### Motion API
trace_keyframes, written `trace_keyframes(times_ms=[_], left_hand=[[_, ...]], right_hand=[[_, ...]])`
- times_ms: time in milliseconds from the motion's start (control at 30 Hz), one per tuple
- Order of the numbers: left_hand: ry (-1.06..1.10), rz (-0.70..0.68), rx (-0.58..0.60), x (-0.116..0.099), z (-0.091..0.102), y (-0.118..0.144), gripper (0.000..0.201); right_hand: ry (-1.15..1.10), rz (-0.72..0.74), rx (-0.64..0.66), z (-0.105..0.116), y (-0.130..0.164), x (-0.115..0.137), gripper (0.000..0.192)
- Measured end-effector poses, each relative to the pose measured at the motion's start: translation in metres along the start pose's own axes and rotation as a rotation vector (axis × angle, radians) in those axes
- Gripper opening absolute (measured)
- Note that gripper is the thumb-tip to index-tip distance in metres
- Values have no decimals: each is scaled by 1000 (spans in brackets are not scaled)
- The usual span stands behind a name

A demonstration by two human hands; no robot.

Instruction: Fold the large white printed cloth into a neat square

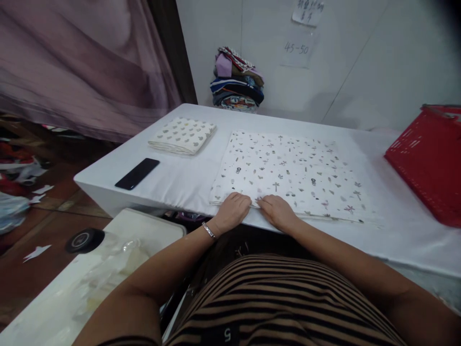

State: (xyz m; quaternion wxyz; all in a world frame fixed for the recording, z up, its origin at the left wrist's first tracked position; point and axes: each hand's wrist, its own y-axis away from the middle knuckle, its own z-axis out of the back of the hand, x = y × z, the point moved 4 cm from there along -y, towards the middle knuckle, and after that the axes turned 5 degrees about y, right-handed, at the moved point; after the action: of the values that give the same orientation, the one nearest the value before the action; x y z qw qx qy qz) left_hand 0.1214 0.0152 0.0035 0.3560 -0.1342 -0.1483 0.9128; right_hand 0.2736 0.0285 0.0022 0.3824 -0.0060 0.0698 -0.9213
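— Where does the printed cloth (288, 173) lie?

— Flat on the white surface (180, 180), near its front edge, spread wide between the phone side and the red basket (428, 163) at the right.

— And the hands?

— Both rest at the cloth's near edge, side by side, almost touching. The left hand (232, 210) has its fingers curled down onto the hem; the right hand (276, 211) does the same just beside it. Each grip looks pinched together on the cloth's edge, though the fingertips are tucked under and hard to see. A bracelet (208, 230) sits on the left wrist.

— What else is around?

— A folded cloth (182, 136) with a heart-like print lies far left, a black phone (137, 173) nearer than it, and a stack of coloured fabrics (236, 79) stands against the far wall.
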Motion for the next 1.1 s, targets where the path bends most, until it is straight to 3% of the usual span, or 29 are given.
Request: trace_keyframes(times_ms=[233, 533, 700, 867, 933, 1000, 1100], left_hand=[[-62, 215, 14, 5, 0, -2, 23], [-171, 300, -80, 46, 21, 15, 23], [-194, 231, -81, 61, 30, 30, 23], [-122, 37, 112, 78, 35, 36, 21], [-104, 25, 132, 81, 39, 35, 22], [-122, 55, 104, 76, 42, 32, 25], [-151, 88, 25, 50, 41, 25, 40]], right_hand=[[-82, -18, 8, 5, 0, -3, 25], [-31, -3, 44, 1, -2, 0, 35], [-4, 43, 56, 2, -7, 5, 27], [56, 51, 42, 0, -15, 17, 24], [73, 38, 40, -2, -17, 19, 24], [77, 23, 29, -2, -18, 19, 24], [58, 12, 10, -1, -17, 15, 23]])
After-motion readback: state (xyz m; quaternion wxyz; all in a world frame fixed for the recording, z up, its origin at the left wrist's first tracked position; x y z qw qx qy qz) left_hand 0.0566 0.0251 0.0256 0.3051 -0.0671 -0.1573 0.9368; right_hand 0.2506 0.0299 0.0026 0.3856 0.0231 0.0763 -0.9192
